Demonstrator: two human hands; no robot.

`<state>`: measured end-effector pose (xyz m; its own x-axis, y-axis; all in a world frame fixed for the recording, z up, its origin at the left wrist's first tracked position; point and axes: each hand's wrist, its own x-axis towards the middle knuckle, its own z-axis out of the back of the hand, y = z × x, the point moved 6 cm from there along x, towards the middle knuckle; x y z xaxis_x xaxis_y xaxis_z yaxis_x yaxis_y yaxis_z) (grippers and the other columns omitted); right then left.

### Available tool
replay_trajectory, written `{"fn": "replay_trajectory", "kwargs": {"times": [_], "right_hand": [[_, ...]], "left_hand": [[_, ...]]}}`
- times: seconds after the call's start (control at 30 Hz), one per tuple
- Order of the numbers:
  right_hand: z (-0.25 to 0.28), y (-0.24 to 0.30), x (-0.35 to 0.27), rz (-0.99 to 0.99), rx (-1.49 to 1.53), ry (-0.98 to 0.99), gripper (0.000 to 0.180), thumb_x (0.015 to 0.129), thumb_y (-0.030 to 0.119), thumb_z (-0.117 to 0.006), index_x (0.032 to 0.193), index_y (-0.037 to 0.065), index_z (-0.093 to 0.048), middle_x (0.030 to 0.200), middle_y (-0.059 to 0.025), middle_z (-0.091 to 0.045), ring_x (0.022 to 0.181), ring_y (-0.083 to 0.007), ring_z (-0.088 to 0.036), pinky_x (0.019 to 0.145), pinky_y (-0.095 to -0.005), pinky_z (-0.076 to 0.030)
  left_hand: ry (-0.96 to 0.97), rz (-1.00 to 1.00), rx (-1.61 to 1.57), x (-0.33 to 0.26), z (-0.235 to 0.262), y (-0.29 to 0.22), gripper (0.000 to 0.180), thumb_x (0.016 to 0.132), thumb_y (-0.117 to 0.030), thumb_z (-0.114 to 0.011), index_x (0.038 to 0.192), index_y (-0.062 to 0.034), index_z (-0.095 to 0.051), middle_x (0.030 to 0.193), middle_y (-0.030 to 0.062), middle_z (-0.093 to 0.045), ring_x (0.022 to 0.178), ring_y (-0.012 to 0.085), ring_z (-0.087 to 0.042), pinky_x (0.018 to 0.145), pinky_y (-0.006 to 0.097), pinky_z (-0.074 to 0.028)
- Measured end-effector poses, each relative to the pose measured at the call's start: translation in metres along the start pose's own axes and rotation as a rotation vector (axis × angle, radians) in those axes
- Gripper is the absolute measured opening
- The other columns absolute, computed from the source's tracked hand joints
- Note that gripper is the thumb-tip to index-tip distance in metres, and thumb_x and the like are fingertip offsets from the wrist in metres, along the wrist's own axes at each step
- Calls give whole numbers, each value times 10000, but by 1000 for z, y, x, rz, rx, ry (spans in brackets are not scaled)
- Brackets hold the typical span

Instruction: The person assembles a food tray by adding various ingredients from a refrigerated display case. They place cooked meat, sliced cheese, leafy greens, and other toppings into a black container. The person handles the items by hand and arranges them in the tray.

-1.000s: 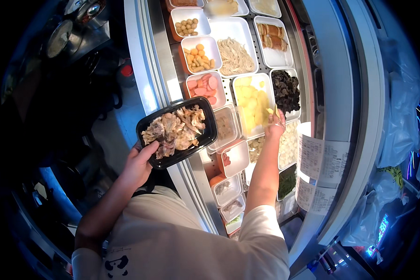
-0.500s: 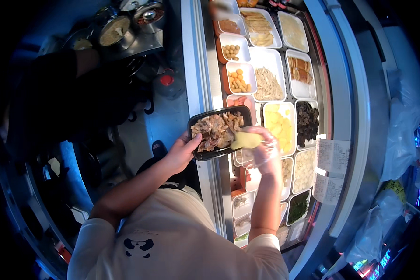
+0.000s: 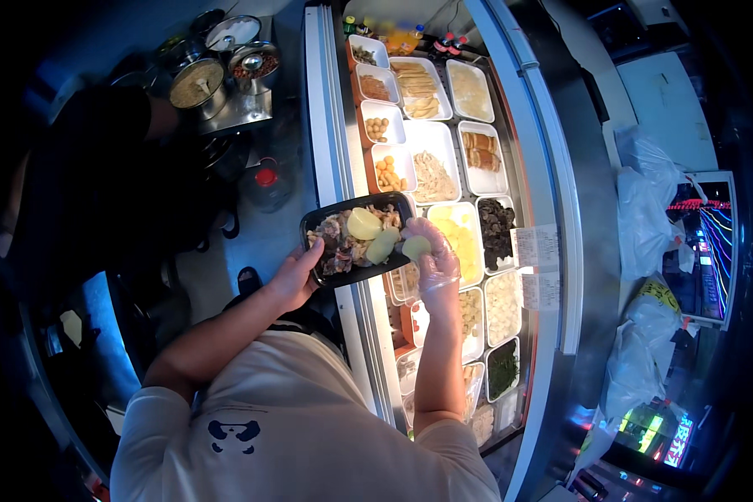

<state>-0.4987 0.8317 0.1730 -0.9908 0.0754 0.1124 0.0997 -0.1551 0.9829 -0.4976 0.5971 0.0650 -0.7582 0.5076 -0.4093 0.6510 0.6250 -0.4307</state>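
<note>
My left hand [image 3: 291, 280] grips the near edge of a black rectangular food tray [image 3: 320, 224] and holds it level above the counter rim. The tray carries brown cooked pieces and two pale yellow potato slices [image 3: 364, 224]. My right hand [image 3: 433, 258], in a thin clear glove, is at the tray's right end. Its fingers pinch another pale yellow slice [image 3: 416, 247]. Just beyond that hand lies the white tub of yellow slices [image 3: 458, 238].
A refrigerated counter holds several white tubs of ingredients [image 3: 431, 171], with dark mushrooms [image 3: 496, 226] to the right. Paper slips [image 3: 537, 247] hang on its glass edge. Metal pots [image 3: 199, 84] stand at the upper left beside a person in black [image 3: 84, 176]. Plastic bags [image 3: 644, 217] lie at the right.
My right hand came out of the yellow-slice tub with slices and brought them over to the tray. Yellow slices now lie in the tray, which has shifted to the right.
</note>
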Motion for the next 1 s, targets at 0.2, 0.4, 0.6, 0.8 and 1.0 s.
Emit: {"fn": "replay_trajectory", "kwargs": {"times": [0.2,0.4,0.6,0.8,1.0], "right_hand": [[-30,20,-11,196,-224,65,698,884,-145,-476,1562,12,-415,1572,-252,-453,1483,-343,-422,1202,-418,-353],[40,-7,-8,143,-50,-224,550,995,-35,-487,1537,-53,-402,1583,-226,-442,1488,-324,-417,1231,-441,-314],[243,-176,-14,-353,-672,-500,521,941,130,-706,1416,-6,-542,1296,-148,-648,1103,-240,-667,977,-348,-517],[302,-294,-15,-523,-1002,-353,616,785,236,-834,1338,46,-643,1074,-165,-756,1020,-306,-722,923,-389,-551],[295,-327,13,-701,-1280,-209,680,745,274,-884,1346,66,-643,1236,-213,-687,1158,-350,-664,1000,-398,-534]], "left_hand": [[-17,48,4,2,-1,-1,448,1085,-365,-551,1434,-88,-508,1357,72,-657,1223,210,-660,1061,406,-539],[81,-45,-49,19,14,6,470,1100,-384,-500,1458,-80,-520,1421,104,-625,1296,242,-614,1123,439,-480],[-105,-129,-47,17,45,5,525,1089,-383,-526,1512,-78,-468,1507,105,-555,1368,266,-557,1145,455,-465],[-255,-165,-57,4,69,24,552,1091,-361,-533,1534,-52,-416,1517,127,-530,1375,270,-544,1157,472,-454],[-319,-135,-40,-8,72,40,602,1091,-360,-530,1572,-47,-349,1556,131,-483,1412,293,-504,1189,486,-413]]}}
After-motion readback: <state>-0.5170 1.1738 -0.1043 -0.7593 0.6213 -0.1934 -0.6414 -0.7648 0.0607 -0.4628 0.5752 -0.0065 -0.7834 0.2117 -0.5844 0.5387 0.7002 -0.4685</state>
